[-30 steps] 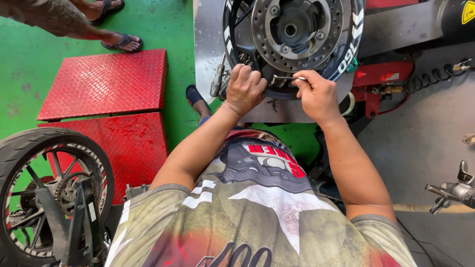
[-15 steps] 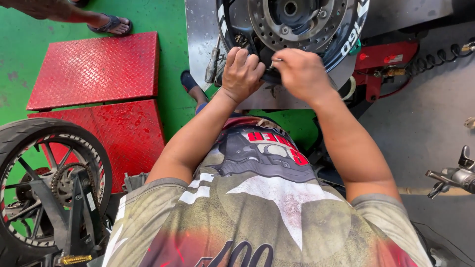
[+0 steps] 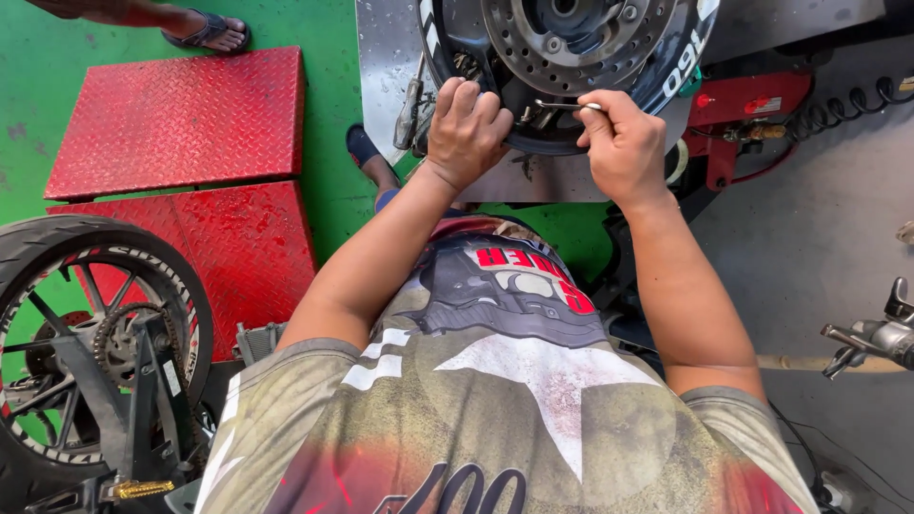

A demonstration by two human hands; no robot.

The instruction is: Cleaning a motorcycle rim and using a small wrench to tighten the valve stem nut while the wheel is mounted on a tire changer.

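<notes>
We are working on the motorcycle wheel (image 3: 571,57), lying on its side on the steel bench (image 3: 381,57) just beyond our fingers, its brake disc (image 3: 571,38) facing us. Over the last second our hands are closing in on each other at the near rim. Our left hand (image 3: 466,128) is curling tight over the tyre edge, steadying it. Our right hand (image 3: 624,143) is clenching a thin metal tool (image 3: 562,105), long axis running sideways, its free end pointing left toward our left fingers, between the two hands.
</notes>
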